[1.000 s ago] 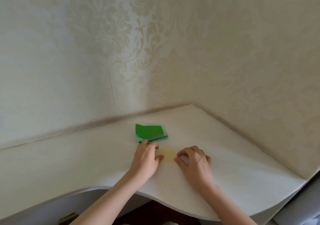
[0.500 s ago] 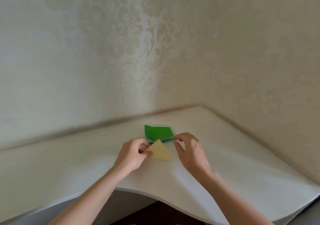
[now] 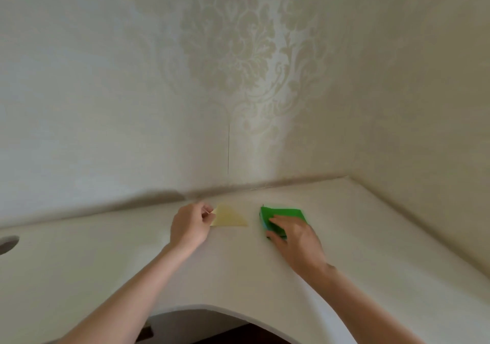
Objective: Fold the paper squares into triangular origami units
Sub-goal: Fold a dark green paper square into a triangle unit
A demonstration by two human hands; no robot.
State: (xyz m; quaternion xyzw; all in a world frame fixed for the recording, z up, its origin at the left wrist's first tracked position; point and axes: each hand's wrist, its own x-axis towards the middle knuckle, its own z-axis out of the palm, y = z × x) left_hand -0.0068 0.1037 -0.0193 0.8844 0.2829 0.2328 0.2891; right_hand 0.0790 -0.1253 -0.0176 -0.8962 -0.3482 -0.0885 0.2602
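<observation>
Yellow triangle (image 3: 230, 216): on the desk (image 3: 371, 277), my left hand (image 3: 189, 227) pinching its left corner; light, creasable
Green stack (image 3: 285, 215): just right; my right hand (image 3: 297, 237) lies flat on it; slippery sheets, lift one by an edge

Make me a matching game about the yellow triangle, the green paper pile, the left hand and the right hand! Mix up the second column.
Things:
1. yellow triangle
2. green paper pile
3. left hand
4. right hand

What fits:
A. fingers lie on the green sheets
B. pinches the edge of the yellow paper
C. stack on the desk, to the right of the yellow paper
D. already folded, held at its left end

Pairs: 1-D, 2-C, 3-B, 4-A
</observation>
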